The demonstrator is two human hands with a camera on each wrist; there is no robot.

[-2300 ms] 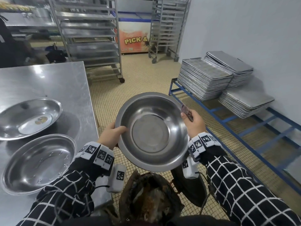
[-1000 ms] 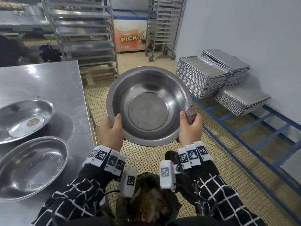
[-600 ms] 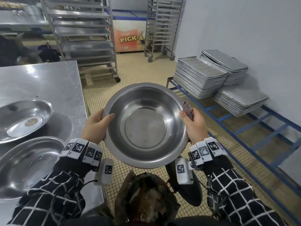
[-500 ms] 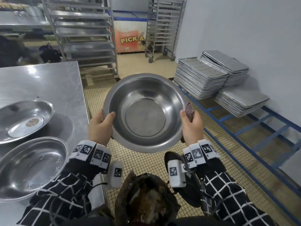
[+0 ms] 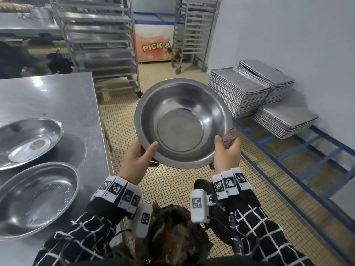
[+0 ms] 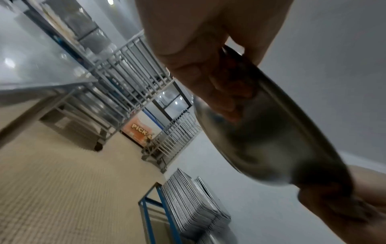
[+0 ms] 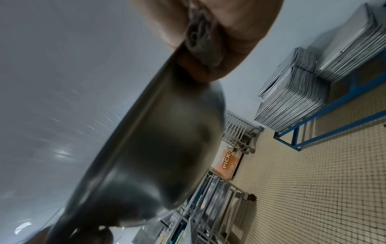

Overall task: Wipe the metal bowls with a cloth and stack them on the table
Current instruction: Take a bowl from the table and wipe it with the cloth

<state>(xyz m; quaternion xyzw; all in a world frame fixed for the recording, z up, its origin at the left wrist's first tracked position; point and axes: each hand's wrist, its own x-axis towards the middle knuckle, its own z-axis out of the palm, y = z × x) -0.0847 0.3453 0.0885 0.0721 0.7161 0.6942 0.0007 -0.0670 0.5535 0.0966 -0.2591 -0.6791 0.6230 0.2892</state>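
Both hands hold the deep metal bowl [image 5: 182, 123] up over the tiled floor [image 5: 172, 181], just right of the table [image 5: 57, 96] edge. Left hand [image 5: 137, 162] curls its grip around the near rim; right hand [image 5: 226, 152] pinches rim and a dark cloth [image 5: 229, 138] together. Two shallow bowls [image 5: 28, 141] sit side by side on the table. Tray stacks [image 5: 240, 95] on a blue rack [image 5: 307, 150] crowd the right; open floor lies ahead.
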